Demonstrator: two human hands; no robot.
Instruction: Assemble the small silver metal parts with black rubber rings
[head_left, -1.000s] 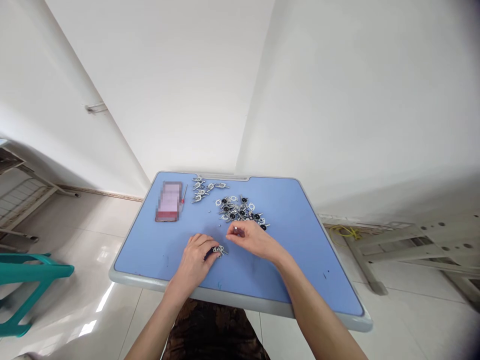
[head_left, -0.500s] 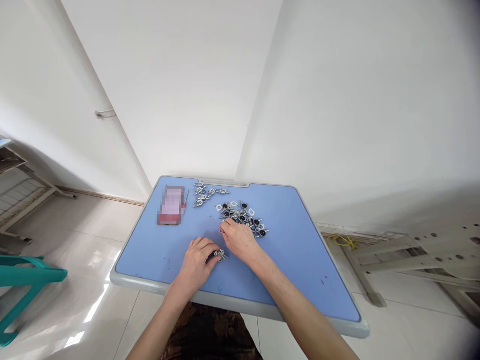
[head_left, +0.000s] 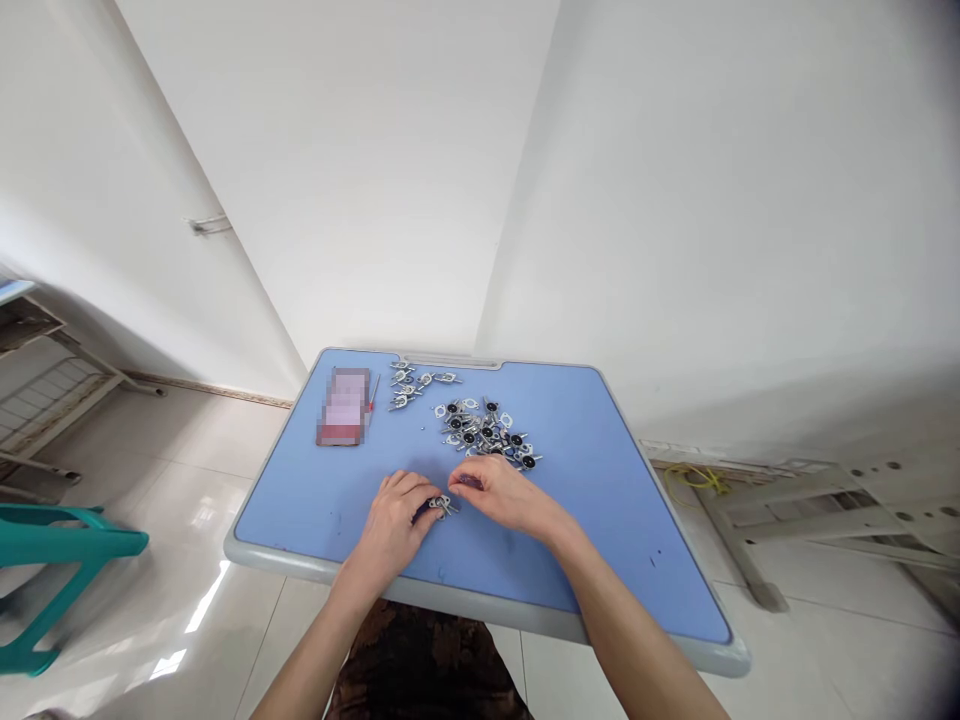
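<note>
My left hand (head_left: pixel 396 520) rests low over the desk, with thumb and fingers closed on a small metal part with an oval flange (head_left: pixel 445 506). Just right of that part is my right hand (head_left: pixel 504 492), its thumb and index finger pinched together. Whatever may be between those fingertips is too small to make out. Beyond my right hand lies a pile of similar metal parts with round black pieces (head_left: pixel 487 432) and loose flat oval plates. A smaller group of metal parts (head_left: pixel 405 390) sits near the back edge.
The blue desk (head_left: pixel 300 510) has a grey raised rim. On its left lie a blurred-out phone-like rectangle (head_left: pixel 343 408) and a thin screwdriver-like tool with a red part (head_left: pixel 373 394). White walls stand behind. A green stool (head_left: pixel 67 545) is at left.
My right hand has moved back from the pile, toward me, to beside the metal part in my left hand. My left hand keeps its hold.
</note>
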